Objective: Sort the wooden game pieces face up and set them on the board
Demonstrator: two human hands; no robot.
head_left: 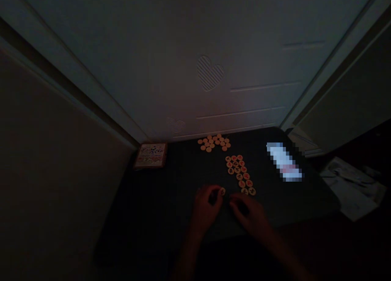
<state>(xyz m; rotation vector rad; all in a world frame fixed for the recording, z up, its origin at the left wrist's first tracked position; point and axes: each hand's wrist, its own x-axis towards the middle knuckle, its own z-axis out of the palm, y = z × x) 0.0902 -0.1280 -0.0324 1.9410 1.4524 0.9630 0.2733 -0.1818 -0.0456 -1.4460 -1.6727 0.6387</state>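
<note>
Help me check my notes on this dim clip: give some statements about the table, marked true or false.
1. The left hand has its fingertips at a round piece. True.
2. The plain pieces lie nearer the person than the marked pieces. False: they lie farther off, by the wall.
3. A square box sits at the far left corner of the table. True.
4. The right hand holds the box. False: it lies on the table, far from the box.

Tan discs (240, 173), red/black marks; striped heart (209, 72) on pale door (152, 49)
</note>
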